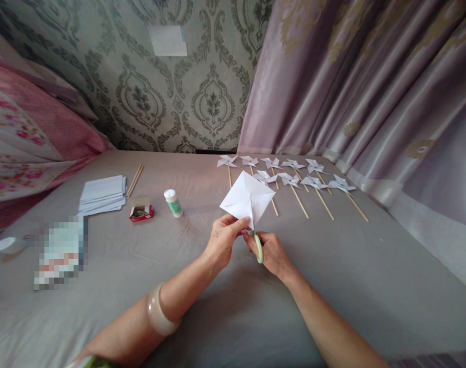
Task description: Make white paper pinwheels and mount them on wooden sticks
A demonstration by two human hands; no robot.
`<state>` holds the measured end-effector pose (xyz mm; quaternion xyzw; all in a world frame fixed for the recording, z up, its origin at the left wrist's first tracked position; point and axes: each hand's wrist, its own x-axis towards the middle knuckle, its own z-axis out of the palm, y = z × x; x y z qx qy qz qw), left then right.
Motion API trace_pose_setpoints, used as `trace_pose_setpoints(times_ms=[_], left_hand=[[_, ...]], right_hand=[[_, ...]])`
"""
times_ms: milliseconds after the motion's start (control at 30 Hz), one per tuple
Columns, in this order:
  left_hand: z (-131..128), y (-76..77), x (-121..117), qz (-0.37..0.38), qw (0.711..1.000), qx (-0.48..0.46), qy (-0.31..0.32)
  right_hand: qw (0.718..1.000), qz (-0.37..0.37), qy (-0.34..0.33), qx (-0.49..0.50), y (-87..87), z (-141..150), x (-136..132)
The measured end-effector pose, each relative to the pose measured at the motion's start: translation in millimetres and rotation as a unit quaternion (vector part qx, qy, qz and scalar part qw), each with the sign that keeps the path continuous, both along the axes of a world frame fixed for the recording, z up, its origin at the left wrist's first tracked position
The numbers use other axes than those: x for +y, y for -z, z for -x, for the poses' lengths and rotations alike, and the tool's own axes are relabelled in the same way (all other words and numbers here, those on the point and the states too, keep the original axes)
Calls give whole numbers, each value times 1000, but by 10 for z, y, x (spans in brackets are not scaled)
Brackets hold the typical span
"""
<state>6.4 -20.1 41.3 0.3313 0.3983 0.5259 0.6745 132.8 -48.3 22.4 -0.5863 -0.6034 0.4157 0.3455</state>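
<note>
At centre, the left hand (223, 237) pinches the paper square (242, 197); the right hand (271, 254) curls fingers round scissors (259, 249). I judge cutting unfinished; nine pinwheels (289, 180) look complete right of centre; stacked paper (102, 189) remains at left.

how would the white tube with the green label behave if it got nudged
The white tube would probably tip fairly easily, since it stands on end and is taller than it is wide. Once down it might roll, as its sides look round, though the soft-looking, lightly creased cloth beneath could slow it.
</note>
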Motion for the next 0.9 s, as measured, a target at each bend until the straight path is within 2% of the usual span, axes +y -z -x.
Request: trace_pose_setpoints(times_ms=[900], left_hand=[[6, -25, 3, 9, 1000, -18, 2]], right_hand=[[1000, -15, -6, -4, 35, -4, 10]])
